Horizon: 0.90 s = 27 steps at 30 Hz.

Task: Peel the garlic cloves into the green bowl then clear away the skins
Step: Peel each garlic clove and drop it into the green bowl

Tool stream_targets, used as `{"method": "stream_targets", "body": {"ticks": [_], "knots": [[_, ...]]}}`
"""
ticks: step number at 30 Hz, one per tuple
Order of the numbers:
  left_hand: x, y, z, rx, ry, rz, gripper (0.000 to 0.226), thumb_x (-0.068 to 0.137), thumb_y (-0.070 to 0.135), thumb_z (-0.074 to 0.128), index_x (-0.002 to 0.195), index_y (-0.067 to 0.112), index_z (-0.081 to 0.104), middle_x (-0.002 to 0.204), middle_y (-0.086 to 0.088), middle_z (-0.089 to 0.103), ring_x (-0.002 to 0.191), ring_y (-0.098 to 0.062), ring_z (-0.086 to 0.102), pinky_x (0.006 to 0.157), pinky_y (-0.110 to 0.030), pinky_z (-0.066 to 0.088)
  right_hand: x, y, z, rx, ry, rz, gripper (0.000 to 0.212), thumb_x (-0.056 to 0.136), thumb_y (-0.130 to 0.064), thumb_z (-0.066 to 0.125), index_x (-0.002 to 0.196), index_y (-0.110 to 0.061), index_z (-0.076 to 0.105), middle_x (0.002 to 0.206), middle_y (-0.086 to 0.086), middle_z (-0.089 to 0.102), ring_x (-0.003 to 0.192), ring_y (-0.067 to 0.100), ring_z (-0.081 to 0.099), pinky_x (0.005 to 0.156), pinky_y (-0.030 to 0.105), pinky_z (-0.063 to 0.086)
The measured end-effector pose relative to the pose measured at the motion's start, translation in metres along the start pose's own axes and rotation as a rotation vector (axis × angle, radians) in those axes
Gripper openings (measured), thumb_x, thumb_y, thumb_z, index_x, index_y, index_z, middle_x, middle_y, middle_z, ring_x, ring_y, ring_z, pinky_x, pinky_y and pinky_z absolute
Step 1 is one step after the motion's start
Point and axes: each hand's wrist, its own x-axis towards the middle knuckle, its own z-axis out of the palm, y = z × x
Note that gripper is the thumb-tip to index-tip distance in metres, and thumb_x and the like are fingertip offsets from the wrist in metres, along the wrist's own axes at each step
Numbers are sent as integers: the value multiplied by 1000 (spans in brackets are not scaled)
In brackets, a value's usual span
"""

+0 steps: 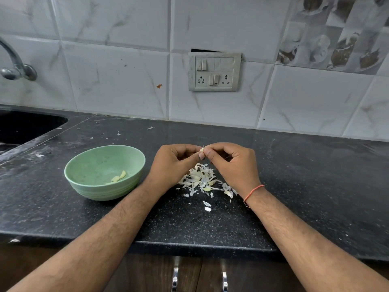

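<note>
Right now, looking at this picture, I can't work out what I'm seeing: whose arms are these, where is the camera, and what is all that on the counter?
There is no machine here. A person wears a camera on the head, so you look down along both bare arms. The left hand and the right hand meet above the black counter and together pinch one garlic clove, peeling it. Under the hands lies a pile of garlic skins, with some cloves among them. To the left stands a green bowl holding a few peeled cloves. Further left is a sink with a tap; on the tiled wall behind is a switch panel.
</note>
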Motion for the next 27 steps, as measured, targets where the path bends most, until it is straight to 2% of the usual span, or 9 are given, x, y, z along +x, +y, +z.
{"method": "stream_targets", "body": {"ticks": [4,9,11,15,18,20,22,25,27], "knots": [[1,-1,0,-46,3,-40,14,95,26,81,108,24,85,82,0,81,61,-7,62,57,-19,50,0,0,2,-3,-13,-11,6,96,-19,80,93,-20,85,88,-15,80,84,7,76,73,18,56],[2,-5,-1,-69,-46,-57,15,94,27,81,108,23,85,91,-3,82,76,-15,68,69,-31,59,1,7,4,57,-23,50,6,97,-19,79,93,-18,84,87,-13,79,82,13,77,72,32,63],[2,-5,-1,-60,-60,-46,15,94,28,81,108,25,85,92,-6,82,77,-17,67,72,-34,59,2,9,4,136,-46,112,6,97,-17,78,94,-15,83,87,-8,80,80,14,77,72,36,64],[2,-5,-2,-86,-62,-53,17,94,25,81,110,22,85,94,-6,82,79,-20,67,73,-36,58,4,10,3,345,-85,229,9,100,-12,73,96,-10,81,86,8,80,79,22,77,69,35,63],[1,-4,0,-86,-82,-59,16,93,24,83,108,20,85,94,-9,82,78,-20,67,74,-37,58,5,11,5,383,-84,285,8,100,-11,73,95,-8,78,85,13,79,75,22,75,68,36,62],[1,-4,1,-74,-81,-69,15,92,25,83,106,21,85,94,-10,82,79,-21,67,74,-39,60,4,13,7,341,-100,300,9,101,-15,73,95,-8,76,82,11,77,71,22,70,67,41,62],[1,-3,1,-63,-48,-78,11,92,25,84,103,23,86,89,-7,82,74,-18,66,68,-34,58,4,13,6,313,-106,300,11,103,-17,70,97,-9,76,80,9,74,70,22,67,66,46,60],[2,-3,0,-51,33,-81,6,91,23,84,96,24,86,80,-5,80,67,-15,63,64,-29,54,5,10,2,304,-109,281,14,105,-16,66,102,-15,79,84,3,74,76,20,70,65,42,60],[3,-3,0,-37,66,-73,6,91,22,84,96,24,86,79,-2,80,65,-10,64,63,-28,55,4,8,0,240,-122,237,11,103,-16,69,101,-20,79,88,-2,77,82,20,73,68,43,62]]}}
